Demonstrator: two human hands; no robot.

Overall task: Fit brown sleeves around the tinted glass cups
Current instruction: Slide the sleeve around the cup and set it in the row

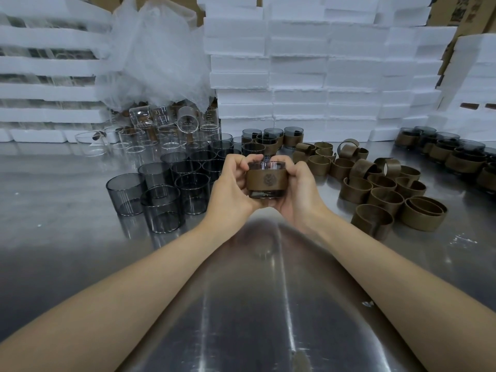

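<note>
A tinted glass cup [265, 194] is held upright above the steel table, with a brown sleeve [266, 180] wrapped around its middle. My left hand [233, 183] grips its left side, fingers curled over the rim. My right hand [297, 189] grips the right side and cups it from below. Bare tinted cups [161, 200] stand in a cluster to the left. Loose brown sleeves [375, 191] lie in a heap to the right.
Sleeved cups stand at the far right [453, 154] and behind my hands [268, 138]. Clear glasses [161, 130] sit at the back left under bubble wrap [155, 55]. White foam blocks [322, 71] are stacked along the back. The steel table [255, 304] stretches toward me.
</note>
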